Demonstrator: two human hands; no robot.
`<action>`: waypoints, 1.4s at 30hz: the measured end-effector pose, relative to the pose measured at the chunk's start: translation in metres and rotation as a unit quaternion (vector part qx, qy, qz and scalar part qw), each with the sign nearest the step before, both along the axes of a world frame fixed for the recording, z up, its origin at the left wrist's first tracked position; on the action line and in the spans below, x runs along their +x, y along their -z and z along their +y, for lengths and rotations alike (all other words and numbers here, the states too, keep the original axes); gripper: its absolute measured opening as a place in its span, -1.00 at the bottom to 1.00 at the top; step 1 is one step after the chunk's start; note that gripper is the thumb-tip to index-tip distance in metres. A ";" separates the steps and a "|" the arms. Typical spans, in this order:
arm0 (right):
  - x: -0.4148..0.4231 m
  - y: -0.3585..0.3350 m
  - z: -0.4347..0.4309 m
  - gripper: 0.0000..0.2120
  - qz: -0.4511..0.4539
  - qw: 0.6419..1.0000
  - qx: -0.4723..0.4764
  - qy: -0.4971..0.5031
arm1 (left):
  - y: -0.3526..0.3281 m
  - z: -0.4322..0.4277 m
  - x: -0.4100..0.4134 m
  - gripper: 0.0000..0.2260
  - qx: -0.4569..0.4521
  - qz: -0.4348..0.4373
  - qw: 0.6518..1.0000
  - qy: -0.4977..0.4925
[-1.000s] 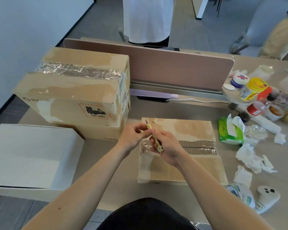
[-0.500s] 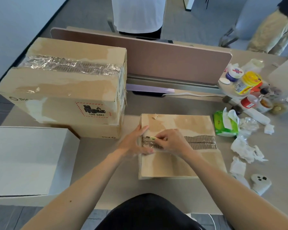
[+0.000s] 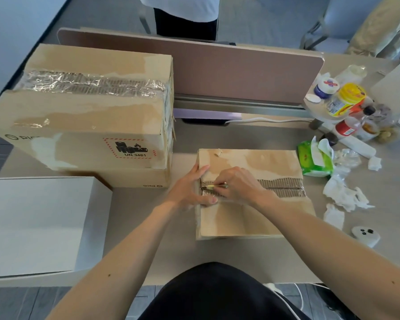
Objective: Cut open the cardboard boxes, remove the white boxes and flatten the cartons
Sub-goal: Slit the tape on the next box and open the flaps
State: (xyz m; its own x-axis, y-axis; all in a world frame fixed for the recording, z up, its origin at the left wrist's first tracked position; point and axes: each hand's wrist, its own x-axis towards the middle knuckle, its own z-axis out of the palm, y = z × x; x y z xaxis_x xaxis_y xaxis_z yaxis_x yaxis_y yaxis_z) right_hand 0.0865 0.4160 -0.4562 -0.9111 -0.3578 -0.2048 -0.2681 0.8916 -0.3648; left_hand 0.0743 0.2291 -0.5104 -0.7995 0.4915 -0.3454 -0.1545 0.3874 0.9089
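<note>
Item: small cardboard box (image 3: 252, 218). Lies flat on the tabletop (image 3: 148, 250) straight in front of me, its taped seam (image 3: 280, 189) running left to right across the top.

Item: my left grip (image 3: 192, 190). Spread over the box's left end, fingers and thumb pressing the cardboard on either side of the seam.

Item: my right grip (image 3: 238, 183). Pinches a small yellow-handled cutter (image 3: 214, 186), its tip laid on the seam at the left end, just beside my left thumb.

Item: large cardboard box (image 3: 90, 116). Stands to the left rear, taped over the top, with a UN 3481 label on its near face.

Item: white box (image 3: 39, 222). At the near left edge of the tabletop, in front of the large one.

Item: sundries, right side. Green tissue pack (image 3: 314, 160), crumpled tissues (image 3: 344, 195), jars and bottles (image 3: 346, 100), a white controller (image 3: 365, 235).

Item: brown divider panel (image 3: 217, 65). Along the far edge.
</note>
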 end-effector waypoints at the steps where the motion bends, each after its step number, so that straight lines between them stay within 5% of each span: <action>1: -0.002 -0.002 -0.001 -0.83 -0.001 1.000 0.010 -0.013 | -0.001 0.000 0.000 -0.02 0.006 -0.006 1.000 0.000; 23: -0.005 -0.013 0.006 -0.74 -0.015 0.993 0.081 -0.083 | -0.012 0.002 0.005 -0.07 -0.049 0.033 0.998 0.018; 35: 0.000 -0.017 0.041 -0.75 -0.006 0.992 0.099 -0.083 | -0.017 0.007 0.003 -0.05 -0.138 0.039 0.990 0.011; 42: 0.004 -0.015 0.071 -0.75 -0.004 0.994 0.080 -0.080 | -0.031 0.018 -0.002 -0.01 -0.266 0.111 0.956 0.050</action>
